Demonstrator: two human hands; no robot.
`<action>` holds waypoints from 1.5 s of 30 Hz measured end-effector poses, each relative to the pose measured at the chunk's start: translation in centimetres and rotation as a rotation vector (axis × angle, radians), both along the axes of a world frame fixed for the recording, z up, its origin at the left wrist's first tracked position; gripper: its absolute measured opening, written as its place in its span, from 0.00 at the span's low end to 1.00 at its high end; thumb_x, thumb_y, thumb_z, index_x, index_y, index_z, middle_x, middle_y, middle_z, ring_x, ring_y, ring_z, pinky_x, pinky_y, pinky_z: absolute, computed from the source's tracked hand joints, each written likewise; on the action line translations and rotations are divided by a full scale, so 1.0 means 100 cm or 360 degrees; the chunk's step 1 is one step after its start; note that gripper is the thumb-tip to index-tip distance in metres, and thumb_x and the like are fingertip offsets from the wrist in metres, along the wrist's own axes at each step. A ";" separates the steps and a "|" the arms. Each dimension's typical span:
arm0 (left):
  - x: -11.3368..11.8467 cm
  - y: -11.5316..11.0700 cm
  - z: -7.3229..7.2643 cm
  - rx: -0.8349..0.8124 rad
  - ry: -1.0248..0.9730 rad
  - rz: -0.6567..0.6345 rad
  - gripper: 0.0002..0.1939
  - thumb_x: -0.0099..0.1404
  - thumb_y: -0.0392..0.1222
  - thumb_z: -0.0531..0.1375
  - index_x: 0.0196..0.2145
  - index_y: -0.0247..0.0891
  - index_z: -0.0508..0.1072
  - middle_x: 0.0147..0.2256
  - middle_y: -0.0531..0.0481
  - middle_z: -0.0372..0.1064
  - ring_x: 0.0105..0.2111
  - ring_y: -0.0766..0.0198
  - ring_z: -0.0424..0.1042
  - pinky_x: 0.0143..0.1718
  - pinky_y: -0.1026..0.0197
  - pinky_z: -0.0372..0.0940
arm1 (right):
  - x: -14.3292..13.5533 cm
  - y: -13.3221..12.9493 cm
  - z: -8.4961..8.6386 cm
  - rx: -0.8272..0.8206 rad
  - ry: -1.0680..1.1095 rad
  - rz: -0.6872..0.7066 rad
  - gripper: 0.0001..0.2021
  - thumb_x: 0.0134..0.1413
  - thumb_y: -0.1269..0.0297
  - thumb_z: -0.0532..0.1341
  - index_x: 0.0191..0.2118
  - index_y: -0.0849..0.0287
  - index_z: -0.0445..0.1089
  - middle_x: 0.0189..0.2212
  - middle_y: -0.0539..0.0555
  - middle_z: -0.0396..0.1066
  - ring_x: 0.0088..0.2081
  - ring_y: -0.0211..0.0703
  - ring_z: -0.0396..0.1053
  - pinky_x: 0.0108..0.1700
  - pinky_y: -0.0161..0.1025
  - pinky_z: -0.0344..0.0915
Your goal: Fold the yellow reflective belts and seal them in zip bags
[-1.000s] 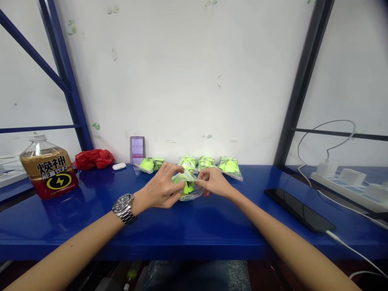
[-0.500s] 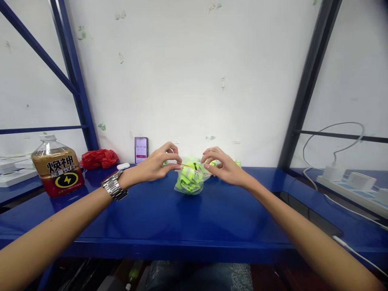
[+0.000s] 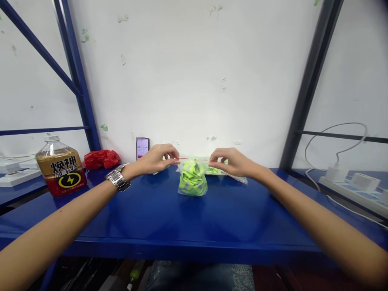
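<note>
A clear zip-lock bag (image 3: 193, 180) stands upright on the blue table, with bright yellow-green fabric with pale strips bunched inside. My left hand (image 3: 160, 157) pinches the left end of its top edge, where a red line shows. At the opposite end, my right hand (image 3: 228, 161) grips the same edge between thumb and fingers. The top edge is stretched roughly straight between both hands. Behind my right hand lies another clear bag (image 3: 239, 178) with a red-lined edge and yellow-green material, partly hidden. A bit more yellow-green shows behind my left hand.
On the left stand a large drink bottle (image 3: 62, 169) and a crumpled red plastic bag (image 3: 101, 159). A phone (image 3: 142, 147) showing a timer leans by the wall. To the right are a power strip (image 3: 348, 188) and white cables. Blue table (image 3: 188, 226) edge faces me.
The bag's top edge has gone from loose and crooked to pulled straight. My hands have moved slightly apart, and both now pinch its ends. The bag faces me more squarely.
</note>
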State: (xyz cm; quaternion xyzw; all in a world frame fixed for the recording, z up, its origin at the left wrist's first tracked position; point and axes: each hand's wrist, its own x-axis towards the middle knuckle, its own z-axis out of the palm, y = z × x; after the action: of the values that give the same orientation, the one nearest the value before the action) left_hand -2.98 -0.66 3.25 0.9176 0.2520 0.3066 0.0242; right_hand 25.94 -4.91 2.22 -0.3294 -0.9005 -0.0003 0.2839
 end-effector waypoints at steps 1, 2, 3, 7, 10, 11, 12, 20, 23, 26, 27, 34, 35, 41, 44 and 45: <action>-0.001 0.000 0.001 -0.0071 -0.0032 0.0000 0.12 0.62 0.49 0.59 0.33 0.36 0.72 0.33 0.49 0.70 0.32 0.65 0.69 0.33 0.63 0.64 | 0.002 0.003 0.001 -0.0044 0.0096 -0.0001 0.13 0.58 0.55 0.57 0.36 0.59 0.73 0.34 0.56 0.73 0.35 0.42 0.69 0.37 0.39 0.65; -0.001 -0.001 0.001 -0.0144 -0.0070 -0.0007 0.13 0.62 0.50 0.59 0.34 0.36 0.72 0.33 0.49 0.71 0.32 0.65 0.69 0.33 0.63 0.64 | 0.003 0.004 0.000 -0.0096 0.0188 -0.0003 0.13 0.58 0.55 0.57 0.36 0.59 0.73 0.33 0.56 0.73 0.35 0.42 0.69 0.37 0.39 0.66; -0.001 -0.002 0.000 -0.0214 -0.0109 -0.0017 0.14 0.62 0.51 0.59 0.34 0.36 0.72 0.33 0.48 0.71 0.32 0.65 0.69 0.33 0.63 0.64 | 0.004 0.005 -0.001 -0.0155 0.0270 0.0005 0.14 0.57 0.54 0.58 0.36 0.60 0.73 0.33 0.56 0.73 0.35 0.43 0.70 0.36 0.39 0.66; -0.002 -0.005 -0.005 -0.0422 -0.0208 -0.0063 0.14 0.61 0.51 0.60 0.33 0.35 0.72 0.31 0.49 0.71 0.31 0.66 0.69 0.31 0.64 0.64 | 0.002 0.006 -0.008 -0.0377 0.0472 0.0081 0.14 0.55 0.54 0.60 0.34 0.61 0.74 0.29 0.55 0.73 0.31 0.42 0.71 0.34 0.39 0.68; -0.001 -0.006 -0.009 -0.0505 -0.0237 -0.0079 0.13 0.62 0.49 0.60 0.34 0.34 0.72 0.30 0.48 0.71 0.31 0.65 0.69 0.31 0.64 0.64 | 0.001 0.006 -0.014 -0.0359 0.0567 0.0051 0.13 0.53 0.55 0.61 0.32 0.62 0.75 0.26 0.55 0.73 0.28 0.41 0.70 0.31 0.39 0.67; 0.000 -0.006 -0.010 -0.0513 -0.0247 -0.0080 0.13 0.62 0.49 0.60 0.35 0.34 0.72 0.30 0.48 0.71 0.31 0.65 0.70 0.31 0.64 0.64 | 0.001 0.006 -0.016 -0.0338 0.0595 0.0035 0.13 0.52 0.56 0.62 0.31 0.62 0.75 0.25 0.55 0.73 0.27 0.41 0.70 0.30 0.38 0.67; 0.001 -0.007 -0.011 -0.0510 -0.0259 -0.0080 0.13 0.62 0.49 0.60 0.34 0.34 0.71 0.30 0.48 0.71 0.31 0.65 0.70 0.31 0.64 0.64 | 0.002 0.007 -0.017 -0.0318 0.0621 0.0024 0.13 0.51 0.56 0.63 0.30 0.62 0.76 0.25 0.55 0.73 0.26 0.41 0.70 0.28 0.38 0.66; 0.005 0.000 -0.022 -0.0197 -0.0296 0.0004 0.09 0.64 0.44 0.57 0.35 0.35 0.71 0.28 0.50 0.70 0.28 0.67 0.69 0.30 0.64 0.65 | 0.009 0.007 -0.020 -0.0271 0.0857 0.0045 0.15 0.48 0.54 0.65 0.36 0.62 0.78 0.25 0.55 0.74 0.23 0.39 0.67 0.26 0.38 0.67; 0.001 0.005 -0.026 -0.0105 -0.0365 0.0040 0.10 0.64 0.42 0.57 0.42 0.38 0.69 0.31 0.50 0.71 0.32 0.66 0.71 0.35 0.63 0.67 | 0.018 0.004 -0.018 -0.0198 0.0907 -0.0072 0.21 0.49 0.54 0.65 0.46 0.62 0.74 0.24 0.54 0.74 0.24 0.40 0.68 0.28 0.40 0.68; 0.002 0.006 -0.027 -0.0097 -0.0416 0.0047 0.11 0.64 0.41 0.57 0.44 0.38 0.68 0.33 0.50 0.72 0.34 0.65 0.73 0.38 0.61 0.69 | 0.020 0.005 -0.018 -0.0274 0.0765 -0.0126 0.24 0.52 0.54 0.63 0.52 0.62 0.70 0.30 0.56 0.75 0.31 0.44 0.71 0.34 0.42 0.70; 0.003 0.006 -0.027 -0.0095 -0.0421 0.0043 0.11 0.64 0.42 0.57 0.44 0.38 0.68 0.33 0.49 0.72 0.34 0.64 0.73 0.38 0.61 0.69 | 0.018 0.007 -0.020 -0.0313 0.0717 -0.0132 0.24 0.53 0.53 0.62 0.53 0.61 0.69 0.33 0.57 0.75 0.34 0.46 0.72 0.36 0.43 0.71; 0.008 0.001 -0.027 -0.0136 -0.0517 -0.0027 0.14 0.64 0.42 0.58 0.46 0.37 0.66 0.34 0.48 0.73 0.35 0.62 0.75 0.40 0.58 0.71 | -0.011 0.026 -0.030 -0.0803 0.0770 0.0097 0.25 0.52 0.51 0.63 0.51 0.63 0.68 0.40 0.61 0.74 0.40 0.47 0.73 0.40 0.44 0.72; 0.008 0.001 -0.028 -0.0136 -0.0523 -0.0024 0.14 0.64 0.42 0.58 0.46 0.37 0.66 0.34 0.47 0.73 0.36 0.62 0.75 0.41 0.58 0.71 | -0.014 0.028 -0.031 -0.0850 0.0805 0.0127 0.23 0.51 0.51 0.64 0.46 0.64 0.70 0.35 0.59 0.74 0.36 0.45 0.73 0.38 0.43 0.71; 0.004 0.003 -0.030 -0.0007 -0.0403 0.0075 0.13 0.64 0.40 0.58 0.46 0.38 0.66 0.33 0.50 0.74 0.34 0.64 0.74 0.39 0.60 0.69 | -0.019 0.029 -0.030 -0.0718 0.1027 -0.0006 0.18 0.42 0.51 0.68 0.26 0.62 0.67 0.20 0.51 0.69 0.22 0.35 0.65 0.25 0.35 0.64; 0.005 0.005 -0.031 0.0198 -0.0250 0.0169 0.10 0.65 0.37 0.56 0.45 0.38 0.66 0.32 0.51 0.73 0.32 0.65 0.73 0.36 0.62 0.67 | -0.016 0.024 -0.026 -0.0677 0.0987 -0.0008 0.18 0.44 0.51 0.67 0.27 0.62 0.67 0.21 0.52 0.69 0.22 0.35 0.65 0.26 0.35 0.64; 0.005 0.005 -0.032 0.0257 -0.0205 0.0184 0.10 0.65 0.37 0.55 0.45 0.38 0.66 0.32 0.51 0.72 0.31 0.65 0.72 0.35 0.62 0.66 | -0.015 0.022 -0.025 -0.0675 0.0959 -0.0006 0.17 0.45 0.51 0.66 0.27 0.62 0.68 0.22 0.52 0.70 0.22 0.35 0.65 0.27 0.36 0.65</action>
State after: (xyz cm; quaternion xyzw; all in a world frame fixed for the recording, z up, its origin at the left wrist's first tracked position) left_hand -2.47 -0.13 0.07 0.8788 0.2770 0.3852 -0.0513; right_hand 24.41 -2.74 -0.25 -0.3680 -0.7559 0.2827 0.4618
